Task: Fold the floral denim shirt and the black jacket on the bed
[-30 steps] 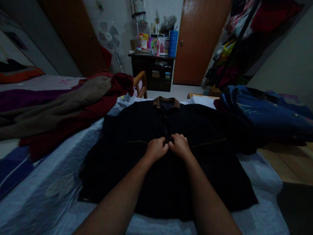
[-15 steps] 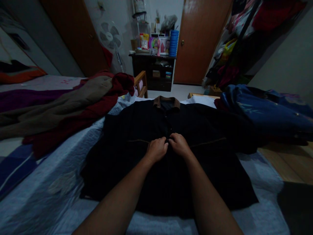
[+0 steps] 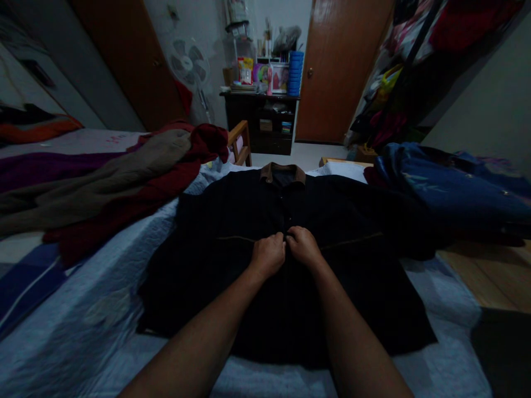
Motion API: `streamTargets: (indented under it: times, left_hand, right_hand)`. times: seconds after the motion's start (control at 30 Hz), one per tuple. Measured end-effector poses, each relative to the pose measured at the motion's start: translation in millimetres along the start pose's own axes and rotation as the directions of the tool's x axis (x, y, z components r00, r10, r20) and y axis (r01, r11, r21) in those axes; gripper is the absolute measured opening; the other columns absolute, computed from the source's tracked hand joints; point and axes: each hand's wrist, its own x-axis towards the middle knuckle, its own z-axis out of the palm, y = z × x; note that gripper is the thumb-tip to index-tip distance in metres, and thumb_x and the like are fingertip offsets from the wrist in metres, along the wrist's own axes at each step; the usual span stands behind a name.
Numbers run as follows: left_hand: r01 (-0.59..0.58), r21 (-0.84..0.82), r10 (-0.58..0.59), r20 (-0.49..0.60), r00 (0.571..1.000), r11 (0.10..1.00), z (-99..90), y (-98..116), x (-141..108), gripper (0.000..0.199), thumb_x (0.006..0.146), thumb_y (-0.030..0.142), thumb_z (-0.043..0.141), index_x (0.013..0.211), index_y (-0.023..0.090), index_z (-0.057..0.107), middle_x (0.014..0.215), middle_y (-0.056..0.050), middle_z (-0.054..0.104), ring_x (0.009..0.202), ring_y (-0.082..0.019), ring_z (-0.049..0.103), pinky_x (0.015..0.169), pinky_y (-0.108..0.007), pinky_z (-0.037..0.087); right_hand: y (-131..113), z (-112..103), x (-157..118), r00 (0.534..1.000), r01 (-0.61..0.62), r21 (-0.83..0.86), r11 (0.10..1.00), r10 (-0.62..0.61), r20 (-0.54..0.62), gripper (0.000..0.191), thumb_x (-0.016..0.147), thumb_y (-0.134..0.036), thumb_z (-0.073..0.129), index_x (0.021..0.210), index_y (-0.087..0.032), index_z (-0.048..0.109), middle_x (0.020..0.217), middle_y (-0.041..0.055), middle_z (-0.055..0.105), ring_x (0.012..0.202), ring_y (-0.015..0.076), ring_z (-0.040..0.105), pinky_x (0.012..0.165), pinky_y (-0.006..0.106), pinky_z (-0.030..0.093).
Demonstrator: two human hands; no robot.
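Note:
A black jacket (image 3: 357, 293) lies spread flat with its brown collar (image 3: 269, 172) at the far end. Both hands meet at its front opening, around the middle of the chest. My left hand (image 3: 269, 255) is closed, its fingertips pinching the jacket's front edge. Close beside it, my right hand (image 3: 303, 245) pinches the other side of the opening with bent fingers. Small buttons show above the hands along the placket. The fingertips hide the exact bit of cloth between them.
Under the jacket is a light blue quilted bedspread (image 3: 95, 342). Maroon and grey-brown clothes (image 3: 103, 188) are heaped at left. Folded denim (image 3: 456, 182) sits at right. Beyond stand a dark shelf (image 3: 244, 124), a white fan (image 3: 188, 63) and a brown door (image 3: 332, 83).
My left hand has turned slightly and shifted a little to the right, closer to my right hand. My right hand stays nearly in place. The jacket has barely moved.

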Motion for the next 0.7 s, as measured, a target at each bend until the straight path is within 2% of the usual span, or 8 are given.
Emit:
streamTargets:
  times: [0.17, 0.47, 0.7]
  left_hand:
    - [0.001, 0.020, -0.001, -0.010, 1.000, 1.000, 1.8, 1.0, 0.6, 0.022, 0.095, 0.030, 0.039, 0.104, 0.018, 0.056, 0.095, -0.009, 0.070, 0.086, -0.026, 0.069, 0.070, -0.034, 0.049]
    - [-0.004, 0.007, 0.004, 0.006, 1.000, 1.000, -0.1, 0.2, 0.5, 0.021, 0.096, 0.030, 0.040, 0.104, 0.019, 0.056, 0.097, -0.009, 0.070, 0.089, -0.025, 0.068, 0.073, -0.033, 0.049]
    - [0.018, -0.022, -0.018, 0.001, 1.000, 1.000, 3.2, -0.5, 0.5, 0.020, 0.096, 0.031, 0.041, 0.104, 0.019, 0.055, 0.099, -0.009, 0.070, 0.090, -0.025, 0.068, 0.075, -0.033, 0.048]
  right_hand:
    - [-3.1, -2.6, -1.7, 1.000, -0.003, 0.005, 1.000, 0.003, 0.001, 0.021, 0.086, -0.016, 0.049, 0.096, -0.015, 0.068, 0.105, 0.0116, 0.069, 0.103, 0.0217, 0.061, 0.089, 0.030, 0.041]
    - [-2.7, -1.6, -0.4, 1.000, -0.002, 0.014, 1.000, 0.002, 0.002, 0.019, 0.085, -0.016, 0.050, 0.092, -0.018, 0.067, 0.101, 0.0093, 0.070, 0.099, 0.0202, 0.061, 0.086, 0.028, 0.041]
    - [-8.2, -1.5, -2.0, 0.999, -0.023, 0.031, 0.999, 0.024, -0.024, 0.019, 0.084, -0.015, 0.049, 0.089, -0.017, 0.067, 0.101, 0.0111, 0.070, 0.098, 0.0217, 0.062, 0.084, 0.029, 0.042]
